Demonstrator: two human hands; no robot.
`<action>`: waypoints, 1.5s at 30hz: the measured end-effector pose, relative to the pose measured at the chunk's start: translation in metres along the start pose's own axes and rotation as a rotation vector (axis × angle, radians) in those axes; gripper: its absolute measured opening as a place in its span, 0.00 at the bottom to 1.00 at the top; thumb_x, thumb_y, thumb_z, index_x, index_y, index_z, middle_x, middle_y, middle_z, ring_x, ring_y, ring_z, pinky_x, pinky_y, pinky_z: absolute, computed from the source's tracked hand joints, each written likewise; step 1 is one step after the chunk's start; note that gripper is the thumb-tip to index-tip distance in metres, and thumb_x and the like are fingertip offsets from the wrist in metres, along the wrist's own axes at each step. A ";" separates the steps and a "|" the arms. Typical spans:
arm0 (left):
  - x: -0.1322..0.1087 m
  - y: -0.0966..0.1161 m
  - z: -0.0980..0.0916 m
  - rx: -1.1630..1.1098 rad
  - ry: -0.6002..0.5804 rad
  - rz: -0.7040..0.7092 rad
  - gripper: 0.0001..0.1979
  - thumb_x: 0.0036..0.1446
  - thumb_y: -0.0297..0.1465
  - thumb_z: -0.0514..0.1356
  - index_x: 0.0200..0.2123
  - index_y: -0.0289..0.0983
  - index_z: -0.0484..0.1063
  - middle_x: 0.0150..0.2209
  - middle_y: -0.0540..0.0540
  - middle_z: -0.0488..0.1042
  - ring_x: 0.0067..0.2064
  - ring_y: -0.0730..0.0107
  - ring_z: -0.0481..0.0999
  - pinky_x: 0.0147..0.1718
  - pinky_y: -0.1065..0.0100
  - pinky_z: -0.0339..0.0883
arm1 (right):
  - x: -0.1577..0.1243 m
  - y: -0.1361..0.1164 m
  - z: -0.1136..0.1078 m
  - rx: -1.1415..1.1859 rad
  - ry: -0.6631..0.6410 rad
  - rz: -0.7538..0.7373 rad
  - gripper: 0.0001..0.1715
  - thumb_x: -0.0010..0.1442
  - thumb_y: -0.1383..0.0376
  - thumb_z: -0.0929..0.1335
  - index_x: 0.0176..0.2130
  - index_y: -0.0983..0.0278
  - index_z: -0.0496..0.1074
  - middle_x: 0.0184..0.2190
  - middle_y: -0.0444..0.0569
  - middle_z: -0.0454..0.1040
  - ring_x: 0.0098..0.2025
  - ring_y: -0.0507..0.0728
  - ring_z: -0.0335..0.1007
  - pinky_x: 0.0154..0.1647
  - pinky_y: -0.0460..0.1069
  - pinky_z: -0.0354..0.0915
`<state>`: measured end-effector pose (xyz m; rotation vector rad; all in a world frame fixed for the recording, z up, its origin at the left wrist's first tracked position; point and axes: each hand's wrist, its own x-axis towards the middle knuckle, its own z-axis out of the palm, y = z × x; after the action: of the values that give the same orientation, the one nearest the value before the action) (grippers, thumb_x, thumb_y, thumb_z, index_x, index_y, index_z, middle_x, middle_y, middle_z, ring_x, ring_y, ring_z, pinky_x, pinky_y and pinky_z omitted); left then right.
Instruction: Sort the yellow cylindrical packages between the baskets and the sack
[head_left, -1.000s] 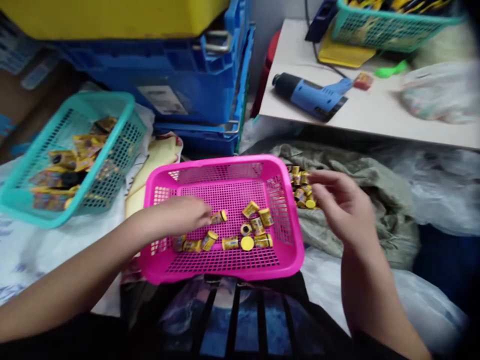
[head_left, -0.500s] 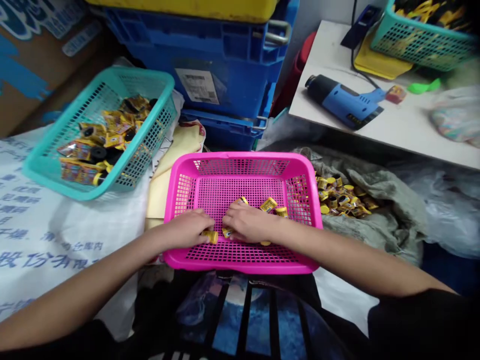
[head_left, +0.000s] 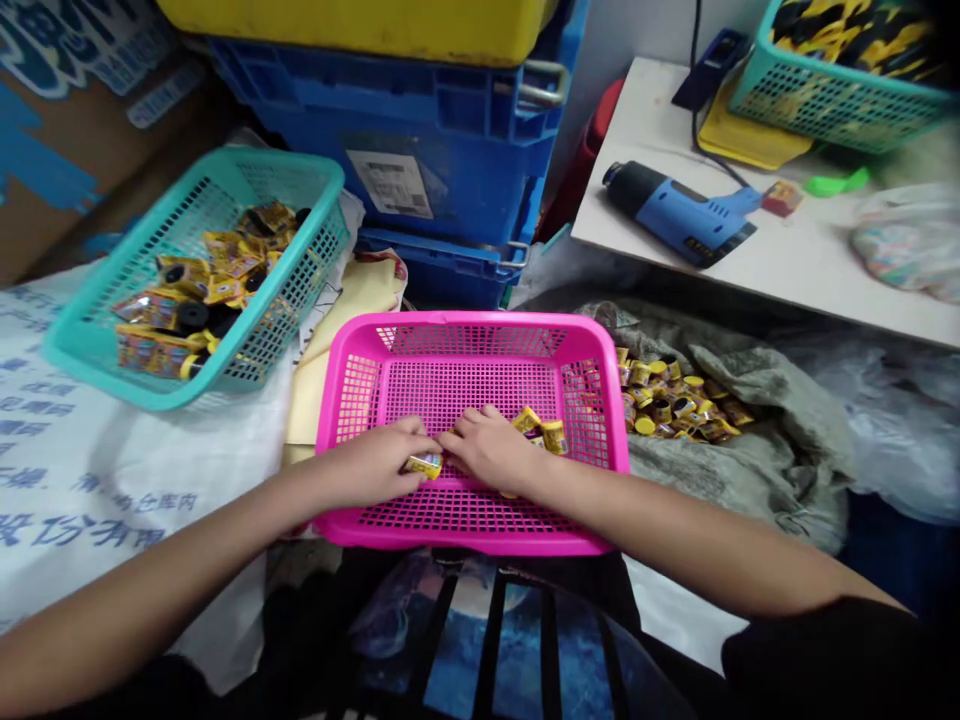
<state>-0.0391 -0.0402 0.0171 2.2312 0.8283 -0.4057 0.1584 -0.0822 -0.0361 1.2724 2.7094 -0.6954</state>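
Pink mesh basket (head_left: 450,335) lies under my hands. My left hand (head_left: 367,462) curves half-closed over a yellow canister (head_left: 425,466), my right hand (head_left: 487,450) curls just beside it; I cannot tell if either grips.

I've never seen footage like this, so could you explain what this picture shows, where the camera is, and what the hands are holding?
No machine here: a camera worn on a person's head looks down at their own bare hands. The left hand and right hand rest inside a pink plastic basket. The left hand's fingers reach a small yellow cylinder, though a firm grip is hard to tell. More yellow cylinders lie heaped on a grey-green cloth sack. A teal plastic basket at left holds colourful wrapped items.
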 end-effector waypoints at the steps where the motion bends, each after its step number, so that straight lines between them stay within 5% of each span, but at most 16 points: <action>1: -0.004 0.002 -0.007 -0.059 0.052 0.002 0.17 0.58 0.33 0.57 0.50 0.38 0.75 0.43 0.41 0.75 0.39 0.63 0.75 0.39 0.63 0.69 | 0.001 0.002 0.001 0.018 0.010 0.000 0.16 0.71 0.64 0.62 0.54 0.67 0.70 0.44 0.56 0.68 0.50 0.62 0.59 0.52 0.58 0.55; 5: -0.019 0.015 -0.026 -0.300 0.251 0.028 0.13 0.55 0.35 0.62 0.44 0.41 0.78 0.43 0.46 0.79 0.37 0.66 0.78 0.35 0.67 0.72 | -0.014 0.015 -0.011 0.379 0.144 0.118 0.23 0.61 0.68 0.71 0.55 0.68 0.68 0.48 0.54 0.67 0.51 0.59 0.61 0.55 0.56 0.58; 8: -0.025 0.024 -0.033 -0.362 0.353 0.119 0.13 0.56 0.36 0.64 0.45 0.44 0.79 0.45 0.46 0.81 0.46 0.63 0.79 0.43 0.64 0.74 | -0.038 0.017 -0.025 0.808 0.291 0.127 0.20 0.61 0.66 0.70 0.52 0.67 0.68 0.45 0.50 0.68 0.45 0.52 0.64 0.49 0.49 0.64; 10: -0.026 0.029 -0.036 -0.360 0.359 0.161 0.15 0.57 0.36 0.64 0.48 0.46 0.78 0.47 0.47 0.80 0.47 0.63 0.80 0.47 0.63 0.74 | -0.056 0.013 -0.033 1.126 0.356 0.066 0.20 0.62 0.64 0.70 0.52 0.66 0.65 0.44 0.49 0.67 0.43 0.49 0.66 0.45 0.46 0.67; 14: -0.022 0.039 -0.041 -0.435 0.326 0.123 0.19 0.57 0.36 0.65 0.52 0.43 0.75 0.49 0.46 0.80 0.38 0.67 0.82 0.36 0.69 0.77 | -0.084 0.007 -0.036 1.495 0.446 -0.004 0.22 0.61 0.63 0.71 0.50 0.66 0.62 0.45 0.48 0.66 0.43 0.47 0.69 0.44 0.42 0.69; 19: 0.007 0.059 -0.045 -0.467 0.421 0.300 0.15 0.55 0.35 0.68 0.47 0.46 0.80 0.47 0.48 0.81 0.46 0.63 0.81 0.49 0.63 0.75 | -0.111 0.013 -0.028 1.320 0.667 0.070 0.24 0.66 0.58 0.68 0.58 0.61 0.63 0.52 0.50 0.66 0.51 0.51 0.68 0.51 0.45 0.69; 22: 0.043 0.083 -0.047 -0.560 0.415 0.329 0.12 0.54 0.34 0.67 0.43 0.45 0.81 0.45 0.48 0.81 0.46 0.63 0.80 0.48 0.62 0.75 | -0.131 0.022 -0.024 1.067 0.866 0.186 0.23 0.70 0.56 0.64 0.61 0.59 0.65 0.57 0.50 0.64 0.58 0.53 0.63 0.58 0.48 0.65; 28: 0.162 0.167 -0.037 -0.696 0.364 0.344 0.18 0.47 0.32 0.71 0.43 0.34 0.77 0.40 0.43 0.79 0.37 0.65 0.78 0.39 0.63 0.75 | -0.188 0.072 -0.013 0.879 1.543 0.660 0.27 0.52 0.53 0.76 0.40 0.69 0.68 0.38 0.51 0.72 0.37 0.52 0.71 0.38 0.44 0.68; 30: 0.197 0.192 -0.035 -0.653 0.315 0.350 0.27 0.51 0.31 0.69 0.55 0.34 0.71 0.52 0.37 0.75 0.39 0.65 0.79 0.40 0.63 0.74 | -0.209 0.095 -0.007 0.796 1.560 0.863 0.33 0.49 0.47 0.76 0.40 0.69 0.66 0.37 0.53 0.72 0.35 0.53 0.70 0.35 0.46 0.67; 32: 0.214 0.204 -0.040 -0.570 0.330 0.354 0.33 0.54 0.30 0.67 0.62 0.33 0.63 0.64 0.31 0.62 0.46 0.62 0.78 0.45 0.61 0.73 | -0.230 0.116 -0.001 0.628 1.445 1.044 0.40 0.47 0.41 0.73 0.44 0.70 0.69 0.41 0.57 0.72 0.40 0.58 0.70 0.44 0.53 0.68; 34: 0.208 0.196 -0.051 -0.432 0.355 0.398 0.31 0.56 0.31 0.65 0.62 0.32 0.63 0.67 0.31 0.57 0.55 0.56 0.74 0.52 0.60 0.69 | -0.248 0.128 0.002 0.446 1.356 1.166 0.44 0.48 0.37 0.69 0.47 0.70 0.72 0.46 0.58 0.71 0.48 0.62 0.68 0.54 0.59 0.64; 36: 0.182 0.168 -0.063 -0.230 0.336 0.440 0.22 0.59 0.33 0.62 0.56 0.35 0.71 0.62 0.36 0.66 0.59 0.55 0.70 0.56 0.59 0.65 | -0.260 0.131 0.002 0.376 1.377 1.213 0.45 0.50 0.36 0.67 0.48 0.70 0.73 0.47 0.58 0.70 0.50 0.62 0.67 0.55 0.59 0.63; 39: 0.118 0.099 -0.070 0.138 0.224 0.186 0.14 0.64 0.36 0.54 0.42 0.37 0.76 0.44 0.41 0.79 0.44 0.56 0.78 0.46 0.57 0.69 | -0.258 0.120 -0.008 0.440 1.460 1.155 0.40 0.53 0.39 0.66 0.48 0.70 0.72 0.44 0.56 0.72 0.44 0.58 0.70 0.47 0.55 0.67; 42: 0.051 0.037 -0.050 0.423 -0.047 -0.172 0.13 0.62 0.32 0.53 0.36 0.34 0.76 0.35 0.36 0.78 0.35 0.54 0.77 0.36 0.58 0.69 | -0.223 0.099 -0.026 0.524 1.341 0.945 0.33 0.58 0.44 0.67 0.48 0.68 0.72 0.43 0.53 0.72 0.41 0.55 0.71 0.42 0.51 0.67; 45: 0.006 0.003 -0.014 0.426 -0.179 -0.268 0.13 0.59 0.25 0.53 0.43 0.32 0.76 0.37 0.35 0.77 0.39 0.53 0.76 0.37 0.59 0.69 | -0.157 0.063 -0.044 0.475 0.959 0.553 0.21 0.66 0.53 0.66 0.50 0.65 0.72 0.45 0.52 0.72 0.43 0.54 0.70 0.45 0.50 0.67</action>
<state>-0.0317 -0.0294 0.0251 2.4211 1.0210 -0.9742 0.3138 -0.1407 0.0188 2.9485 2.5313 -0.8136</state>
